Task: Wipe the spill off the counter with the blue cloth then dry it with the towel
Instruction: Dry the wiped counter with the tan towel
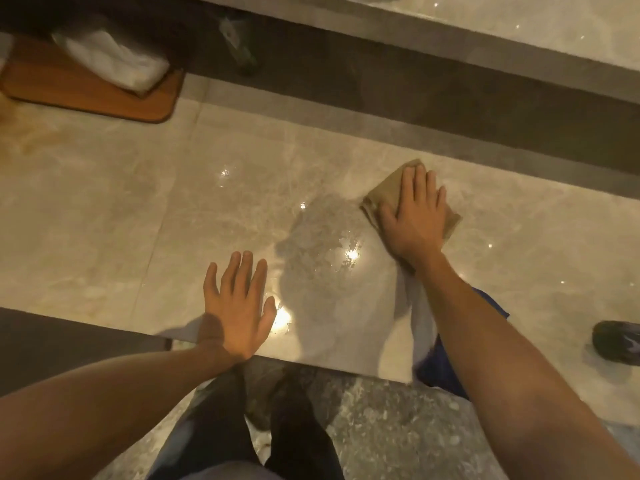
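A: How many hands are in view?
B: Two, a left hand (239, 306) at lower centre and a right hand (414, 216) at centre right.
A: Cloths?
B: One tan towel (391, 187) and one blue cloth (440, 365) at lower right.
A: Anything else?
B: One wooden board (86, 95) at upper left, one white bundle (114, 60) on it, and one wet patch (329, 251).

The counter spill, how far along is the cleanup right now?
Wiping looks finished: the blue cloth lies at the counter edge under the right forearm. Drying is in hand: the right hand presses the tan towel flat. Left: a wet patch glistens beside it; the left hand rests open.
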